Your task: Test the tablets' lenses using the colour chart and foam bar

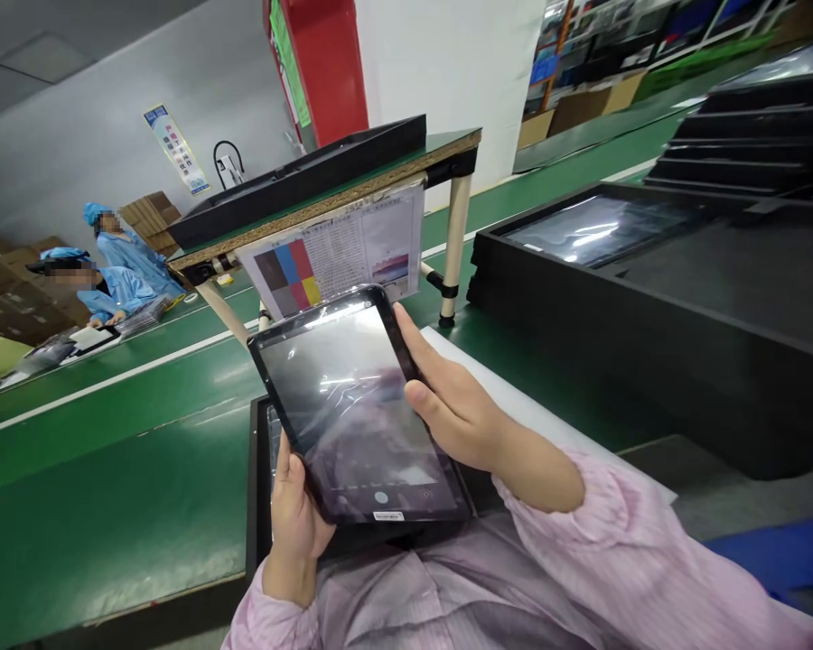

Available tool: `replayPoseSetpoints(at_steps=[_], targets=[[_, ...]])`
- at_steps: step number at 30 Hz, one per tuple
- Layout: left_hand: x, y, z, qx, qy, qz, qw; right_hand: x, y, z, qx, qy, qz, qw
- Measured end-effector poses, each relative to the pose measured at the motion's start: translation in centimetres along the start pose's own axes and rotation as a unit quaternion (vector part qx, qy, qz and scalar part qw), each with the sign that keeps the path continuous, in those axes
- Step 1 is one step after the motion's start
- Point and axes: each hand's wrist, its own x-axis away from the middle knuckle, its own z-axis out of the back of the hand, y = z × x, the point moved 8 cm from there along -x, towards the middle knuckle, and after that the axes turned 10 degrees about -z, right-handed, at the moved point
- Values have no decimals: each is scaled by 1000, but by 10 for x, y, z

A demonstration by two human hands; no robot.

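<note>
I hold a black tablet [352, 406] up in front of me, its screen lit with a greyish camera picture. My left hand [294, 519] grips its lower left corner, thumb on the edge. My right hand [451, 402] is wrapped around its right edge, thumb on the bezel. Beyond the tablet, a printed chart with colour squares [335, 257] hangs from the front of a small raised table [406, 171]. Under the tablet lies a black tray [257, 487] on the green belt.
A long green conveyor [108, 451] runs across the scene. Stacked black trays [650, 298] with a film-covered screen stand at the right. Another black tray lies on the raised table. Two people in blue coats [118, 271] work at far left beside cardboard boxes.
</note>
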Motion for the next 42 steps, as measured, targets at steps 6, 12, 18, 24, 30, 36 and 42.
replayPoseSetpoints(at_steps=[6, 12, 18, 24, 30, 36, 42], targets=[[16, -25, 0, -35, 63, 83, 994, 10, 62, -10, -234, -12, -191, 953], [13, -71, -10, -187, -46, 102, 976, 29, 173, -33, -300, 47, -414, 858], [10, -67, -1, -319, -165, 41, 933, 30, 206, -32, -239, 60, -383, 890], [3, -4, 35, -547, -151, -100, 817, 47, 156, -40, 119, -101, -199, 967], [-10, 22, 65, -785, -117, -119, 597, 71, 145, -71, 330, -152, -129, 923], [-23, 24, 59, -858, -102, -117, 490, 77, 158, -40, 304, -61, -186, 932], [-20, 17, 58, -859, -118, -143, 477, 97, 169, -22, 293, -32, -228, 928]])
